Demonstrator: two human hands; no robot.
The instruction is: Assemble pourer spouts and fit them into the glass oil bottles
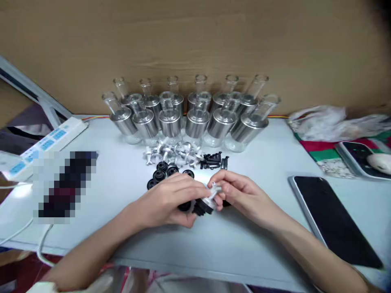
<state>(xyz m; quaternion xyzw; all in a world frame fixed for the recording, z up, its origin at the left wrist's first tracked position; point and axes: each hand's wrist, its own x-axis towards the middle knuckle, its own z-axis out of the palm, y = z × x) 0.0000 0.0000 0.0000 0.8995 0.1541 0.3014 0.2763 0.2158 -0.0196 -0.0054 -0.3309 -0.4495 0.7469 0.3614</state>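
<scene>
My left hand [174,197] is closed around a bottle pourer top [207,203], which has a black ribbed base and a silver-white nozzle. Thumb and fingers of my right hand [240,193] pinch at the nozzle end; whether a small part sits between them I cannot make out. Just beyond my left hand lie several round black stoppers [159,176], some partly covered by it. Farther back is a pile of silver and white pourer nozzles [175,154]. Small black lever-like pieces [214,160] lie to its right.
Two rows of glass bottles with metal sleeves [198,123] stand along the cardboard wall [195,36]. At left are a power strip [45,146] and a pixelated dark object [69,185]. A phone-like black slab [332,215] lies at right, below a plastic bag [326,124].
</scene>
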